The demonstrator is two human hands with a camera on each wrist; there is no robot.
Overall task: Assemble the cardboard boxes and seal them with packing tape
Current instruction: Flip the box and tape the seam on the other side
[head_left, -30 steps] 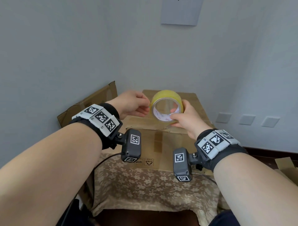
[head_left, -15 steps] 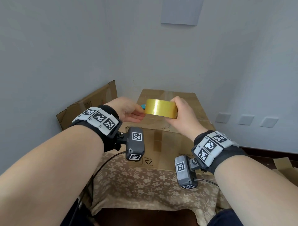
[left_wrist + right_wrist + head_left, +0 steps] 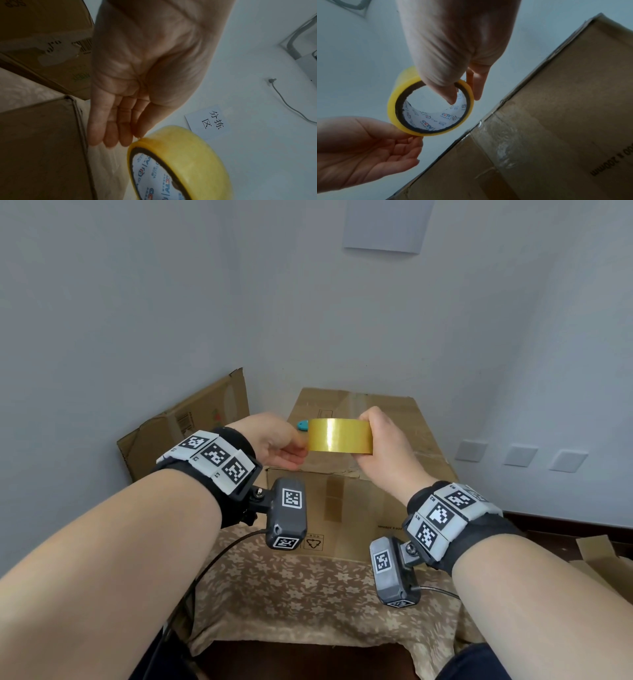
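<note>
Flipped the packing tape roll [image 3: 339,436] from hole-toward-the-face to edge-on over the last second, hardly budged since the half-second mark. Holding it up in the air over the near top edge of the cardboard box [image 3: 359,412], parked on the floral cloth [image 3: 308,594]. Right hand [image 3: 385,453] pinching it, thumb down inside the core and fingers round the outside; left hand [image 3: 274,441] flat and relaxed, just fingertips [image 3: 125,139] touching the outer wrap, gripping nothing. Probably hunting for the loose end, can't spot one in any view. Biggest worry first: could shove the box across that cloth once the pulling starts, with no hand pinning it down. Next, could fumble the roll if yanking hard with the left, being held by a single pinch on one side only. Smaller stuff: could let a freed end snap back onto the roll or stick to itself, or end up laying a crooked strip. Room-wise: hemmed in by wall behind and on both sides, plus flattened cardboard [image 3: 191,422] leaning at the left, just beside the box. Plenty of air above the box top and back toward the body, so better pulling toward the chest than sideways. Also worth minding the little teal thing [image 3: 303,425] on the box top just behind the left hand; can't tell what it is, but easy to knock off.
</note>
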